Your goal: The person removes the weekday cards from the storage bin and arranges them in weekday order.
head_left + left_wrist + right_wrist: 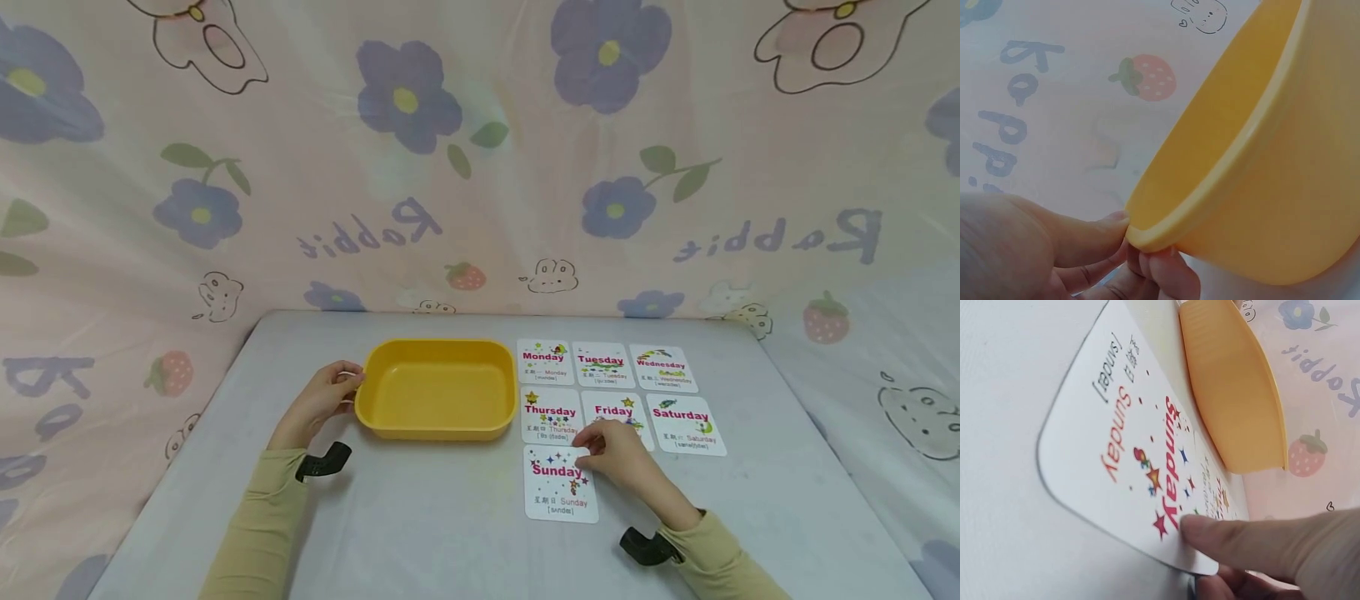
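A yellow plastic tray (437,434) with rounded corners sits left of the cards in the head view. At its left end, my left hand (321,403) pinches the rim. The left wrist view has the thumb (1094,240) on the tray's rim (1166,231) and curled fingers beneath. My right hand (618,457) pinches the upper right corner of the Sunday card (558,497). In the right wrist view the thumb (1235,540) presses on the card's face (1110,487), with fingers at its edge, partly hidden. The Friday card (617,408) is partly covered by that hand.
Above the Sunday card are Monday (544,367), Tuesday (602,371) and Wednesday (663,375), then Thursday (550,421), Friday and Saturday (686,429). They lie on a white table (420,525). A patterned curtain (495,192) hangs behind. Black wrist mounts (327,461) extend from both sleeves.
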Tool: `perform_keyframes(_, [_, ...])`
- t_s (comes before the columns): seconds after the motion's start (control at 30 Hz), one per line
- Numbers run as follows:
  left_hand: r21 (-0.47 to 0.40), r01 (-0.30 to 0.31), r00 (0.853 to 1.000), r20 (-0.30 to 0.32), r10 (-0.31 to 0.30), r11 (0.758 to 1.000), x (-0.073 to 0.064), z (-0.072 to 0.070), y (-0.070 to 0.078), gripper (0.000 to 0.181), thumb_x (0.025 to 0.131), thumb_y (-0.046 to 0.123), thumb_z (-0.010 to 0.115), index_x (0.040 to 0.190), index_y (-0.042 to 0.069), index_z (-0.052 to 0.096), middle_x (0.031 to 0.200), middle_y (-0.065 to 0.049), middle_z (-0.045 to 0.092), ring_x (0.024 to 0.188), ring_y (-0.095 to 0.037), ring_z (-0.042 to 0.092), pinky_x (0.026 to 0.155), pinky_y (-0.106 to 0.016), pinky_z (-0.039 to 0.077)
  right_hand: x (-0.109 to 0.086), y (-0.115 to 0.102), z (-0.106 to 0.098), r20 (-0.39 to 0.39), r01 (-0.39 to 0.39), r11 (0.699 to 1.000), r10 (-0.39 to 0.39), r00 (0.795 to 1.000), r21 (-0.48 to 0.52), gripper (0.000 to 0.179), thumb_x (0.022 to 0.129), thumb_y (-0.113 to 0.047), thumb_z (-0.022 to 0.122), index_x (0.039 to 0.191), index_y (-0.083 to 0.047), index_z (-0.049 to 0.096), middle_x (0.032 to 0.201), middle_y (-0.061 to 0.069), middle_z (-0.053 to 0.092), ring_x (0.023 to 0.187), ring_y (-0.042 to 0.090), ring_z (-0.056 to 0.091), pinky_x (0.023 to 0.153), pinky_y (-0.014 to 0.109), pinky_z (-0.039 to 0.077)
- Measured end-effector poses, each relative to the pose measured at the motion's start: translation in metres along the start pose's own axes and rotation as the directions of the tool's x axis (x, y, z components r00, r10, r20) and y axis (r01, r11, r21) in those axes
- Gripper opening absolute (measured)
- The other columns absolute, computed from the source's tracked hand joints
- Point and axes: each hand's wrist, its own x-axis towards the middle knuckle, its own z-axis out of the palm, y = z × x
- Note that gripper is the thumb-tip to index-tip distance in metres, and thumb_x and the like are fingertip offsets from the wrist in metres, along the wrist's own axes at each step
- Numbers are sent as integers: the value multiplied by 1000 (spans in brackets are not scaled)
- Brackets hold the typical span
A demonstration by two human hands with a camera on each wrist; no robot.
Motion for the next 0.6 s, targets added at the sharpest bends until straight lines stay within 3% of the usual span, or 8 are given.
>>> perform_keyframes(0.6, [14, 24, 1000, -6, -24, 1000, 3, 0, -3, 30, 101, 21, 49, 123, 1, 47, 106, -13, 55, 84, -20, 57, 70, -27, 52, -4, -2, 4, -44, 8, 1000, -9, 999, -6, 28, 67, 1, 83, 90, -3, 68, 82, 1, 61, 69, 12, 54, 61, 25, 47])
